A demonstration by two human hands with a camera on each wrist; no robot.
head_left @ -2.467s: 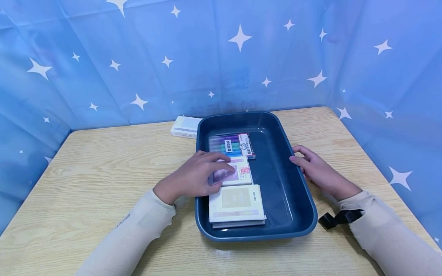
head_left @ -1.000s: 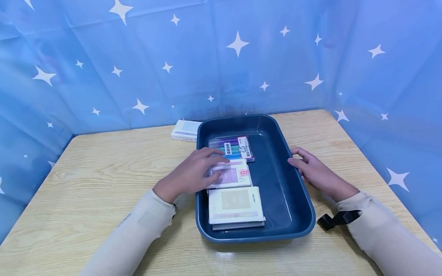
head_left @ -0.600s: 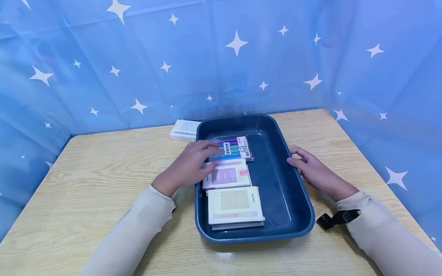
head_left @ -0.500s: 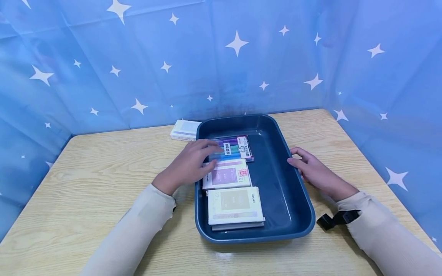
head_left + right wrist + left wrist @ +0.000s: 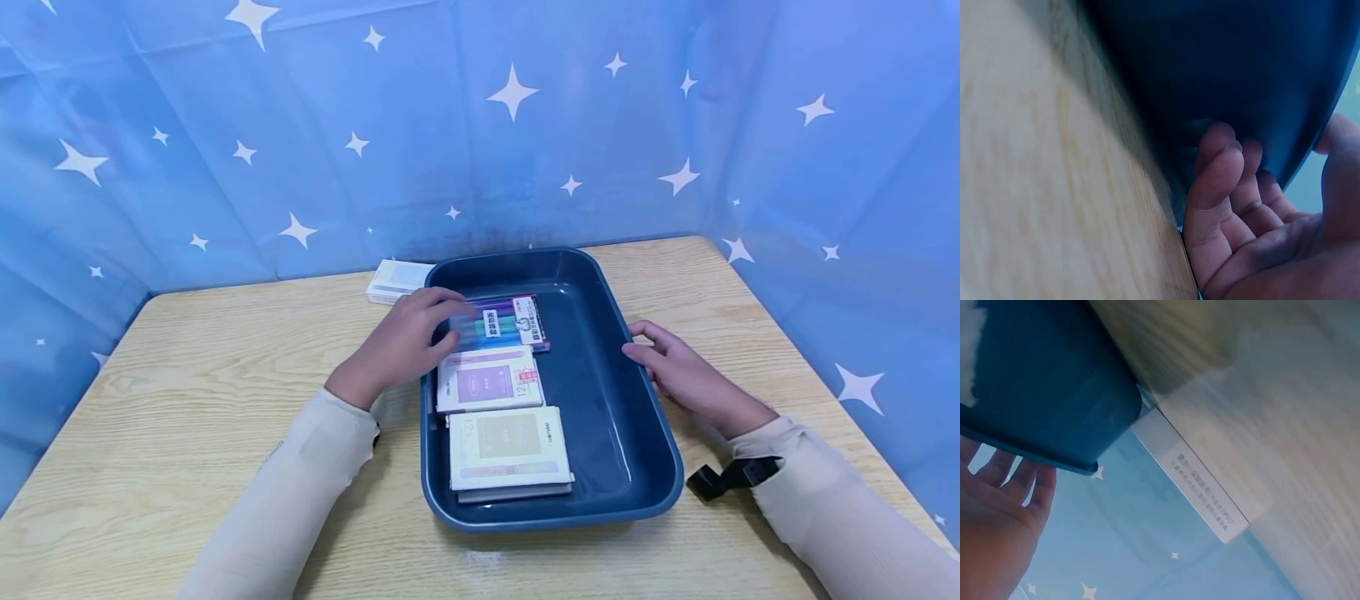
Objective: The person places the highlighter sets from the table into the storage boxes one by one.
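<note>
A dark blue plastic tray [image 5: 611,400] stands on the table, with several packs along its left side. My left hand [image 5: 405,337] reaches over the tray's left rim with loosely bent, spread fingers and holds nothing. Its fingertips overlap the left end of a clear pack of coloured pens [image 5: 510,321]. In front of that pack lies a white box with a purple panel [image 5: 483,382], then a cream box with a yellow panel [image 5: 510,442]. My right hand [image 5: 671,367] grips the tray's right side; the thumb is at the rim and curled fingers [image 5: 1216,181] lie against the outer wall.
Another white box [image 5: 393,279] lies on the wooden table [image 5: 225,400] behind the tray's left side, partly hidden by it. A black strap-like piece [image 5: 731,479] hangs at the right wrist. A blue starred curtain [image 5: 420,125] surrounds the table's back and sides.
My left hand has moved back and left, from over the purple-panel box to the pen pack, uncovering more of that box. The right hand stays at the tray's side.
</note>
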